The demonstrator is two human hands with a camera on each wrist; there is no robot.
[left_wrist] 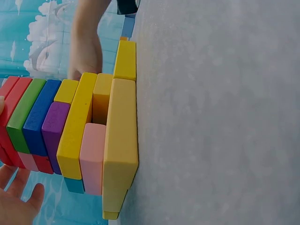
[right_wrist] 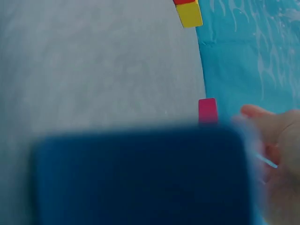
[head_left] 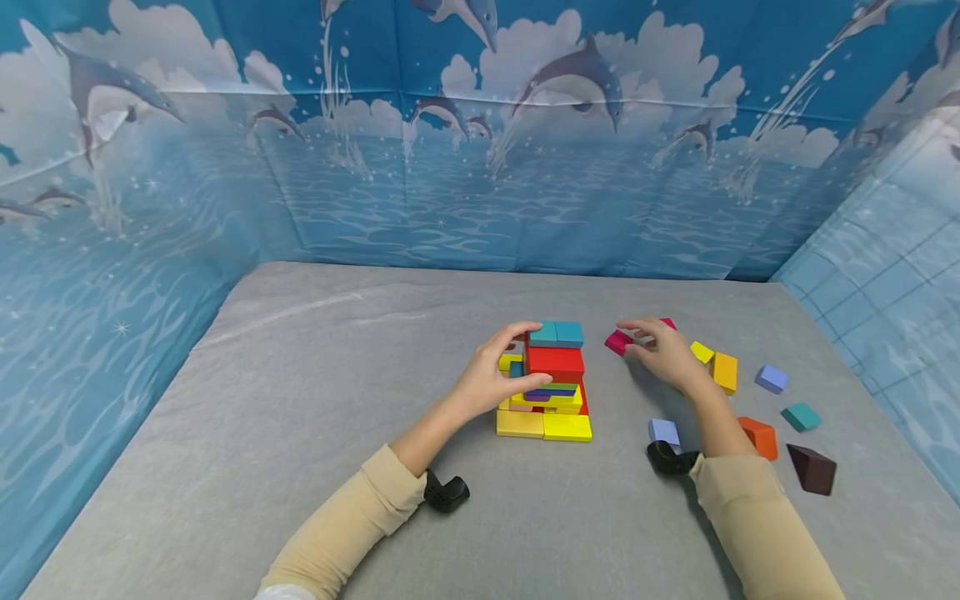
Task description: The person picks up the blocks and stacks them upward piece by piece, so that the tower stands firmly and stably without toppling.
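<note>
A stack of coloured blocks (head_left: 545, 392) stands mid-table on two yellow base blocks (head_left: 543, 426). A red block (head_left: 557, 363) and a teal pair (head_left: 557, 334) top it. My left hand (head_left: 498, 375) grips the stack's upper left, thumb on the red block's front and fingers over the top. In the left wrist view the stack (left_wrist: 93, 136) shows its layers sideways. My right hand (head_left: 663, 352) reaches to a magenta block (head_left: 617, 342), index finger and thumb either side of it. In the right wrist view the magenta block (right_wrist: 207, 110) lies just beyond a fingertip (right_wrist: 251, 112). A blurred dark blue shape fills that view's lower part.
Loose blocks lie right of my right hand: yellow (head_left: 702, 352), orange-yellow (head_left: 724, 372), lavender (head_left: 771, 378), teal (head_left: 801, 417), orange (head_left: 759, 437), a dark brown wedge (head_left: 812, 469), another lavender (head_left: 663, 431). Dolphin-print walls (head_left: 480, 167) enclose the grey table (head_left: 300, 417) on three sides.
</note>
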